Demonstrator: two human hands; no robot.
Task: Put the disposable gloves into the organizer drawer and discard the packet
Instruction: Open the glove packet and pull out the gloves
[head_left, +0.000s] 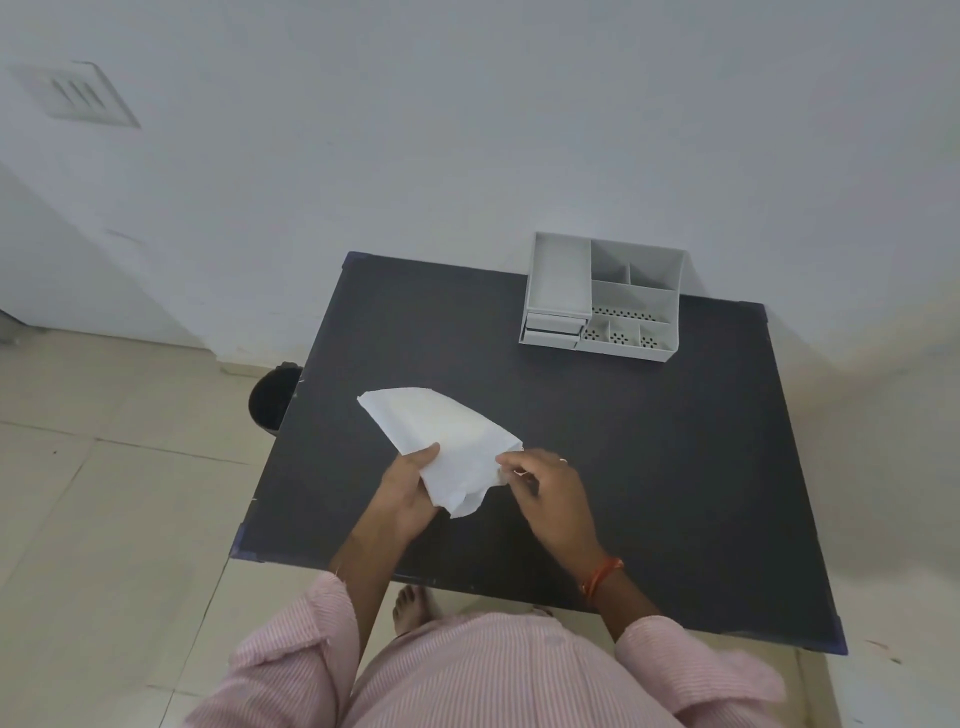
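Note:
A white paper packet is held above the black table, near its front left. My left hand grips the packet from below and the left, thumb on top. My right hand pinches the packet's near right corner with its fingertips. The gloves themselves are hidden inside the packet. A grey desk organizer with several compartments stands at the table's far edge against the wall. Its small drawers at the lower left front look shut.
A dark round bin stands on the tiled floor just left of the table, partly under its edge. A white wall runs behind the table. My bare foot shows under the table's front edge.

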